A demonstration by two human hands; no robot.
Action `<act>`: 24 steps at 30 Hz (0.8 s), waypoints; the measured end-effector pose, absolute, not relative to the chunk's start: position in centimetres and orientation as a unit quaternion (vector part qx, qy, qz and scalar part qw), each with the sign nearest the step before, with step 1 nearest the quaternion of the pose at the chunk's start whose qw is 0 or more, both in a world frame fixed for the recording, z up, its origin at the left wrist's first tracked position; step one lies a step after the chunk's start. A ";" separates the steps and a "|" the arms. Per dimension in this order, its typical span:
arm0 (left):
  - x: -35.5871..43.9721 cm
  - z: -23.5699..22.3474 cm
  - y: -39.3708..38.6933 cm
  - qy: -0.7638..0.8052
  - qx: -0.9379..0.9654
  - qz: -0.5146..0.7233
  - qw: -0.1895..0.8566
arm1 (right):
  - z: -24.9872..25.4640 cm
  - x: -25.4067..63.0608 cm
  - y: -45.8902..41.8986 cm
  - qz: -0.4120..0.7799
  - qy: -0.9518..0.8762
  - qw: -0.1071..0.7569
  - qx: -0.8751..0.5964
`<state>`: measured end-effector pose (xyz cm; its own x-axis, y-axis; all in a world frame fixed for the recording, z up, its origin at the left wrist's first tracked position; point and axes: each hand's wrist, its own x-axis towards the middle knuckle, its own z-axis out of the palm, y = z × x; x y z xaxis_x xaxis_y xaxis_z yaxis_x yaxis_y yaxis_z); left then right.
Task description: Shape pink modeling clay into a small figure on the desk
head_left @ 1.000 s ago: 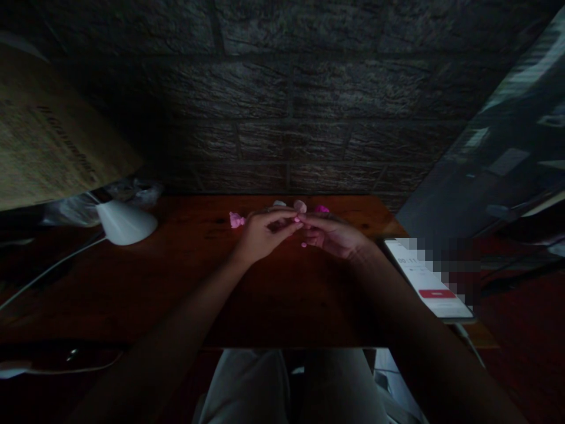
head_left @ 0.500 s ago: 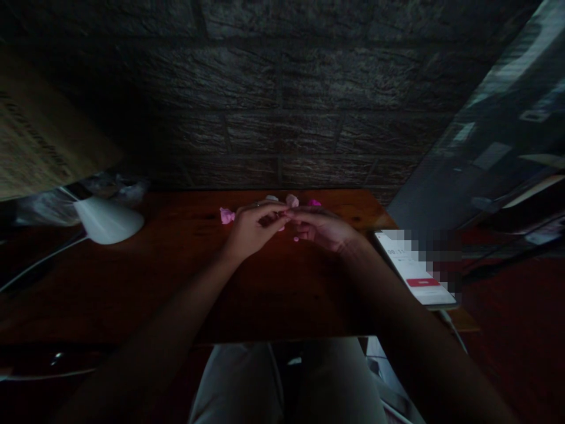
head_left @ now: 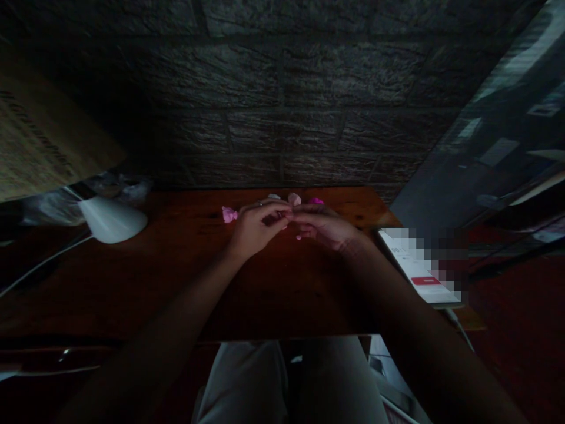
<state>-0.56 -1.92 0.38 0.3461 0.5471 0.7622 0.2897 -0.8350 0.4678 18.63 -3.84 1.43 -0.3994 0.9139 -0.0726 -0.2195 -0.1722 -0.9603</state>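
Note:
My left hand [head_left: 258, 228] and my right hand [head_left: 326, 227] meet over the wooden table, fingertips pressed together. Both are closed in a pinch; what lies between the fingertips is too small and dark to make out. Beside my left hand rests a light pink lump [head_left: 229, 214], soft-looking like modelling clay. Behind the hands sit a pale pink lump [head_left: 294, 199], a bright magenta lump [head_left: 316, 201] and a whitish lump [head_left: 273, 196], partly hidden. A tiny pink ball [head_left: 299, 237] shows just below my right hand's fingers.
On the right of the table [head_left: 176, 277] lies a phone [head_left: 415, 265] with a lit screen and a cable. At the left stand a white lamp-like cone [head_left: 113, 219], a brown printed paper bag [head_left: 48, 129] and clear plastic [head_left: 50, 207]. A stone-block wall [head_left: 247, 76] rises behind.
The view has shifted slightly, moving everything a little to the right. Both hands keep their pinch at the same place over the table, with only slight finger movement.

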 end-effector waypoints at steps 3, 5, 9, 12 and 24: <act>-0.5 0.4 -1.9 0.258 0.807 0.515 0.130 | 1.5 18.5 -3.9 0.676 -0.487 0.423 -0.356; -0.5 0.3 -2.0 0.256 0.806 0.516 0.138 | 1.6 18.5 -3.9 0.679 -0.483 0.420 -0.359; -0.5 0.3 -2.0 0.258 0.805 0.514 0.143 | 1.7 18.5 -4.1 0.673 -0.492 0.422 -0.356; -0.5 0.3 -2.0 0.255 0.807 0.514 0.143 | 1.9 18.3 -4.2 0.668 -0.493 0.425 -0.360; -0.2 0.2 -1.7 0.267 0.748 0.535 0.289 | 2.1 18.5 -3.9 0.699 -0.451 0.434 -0.347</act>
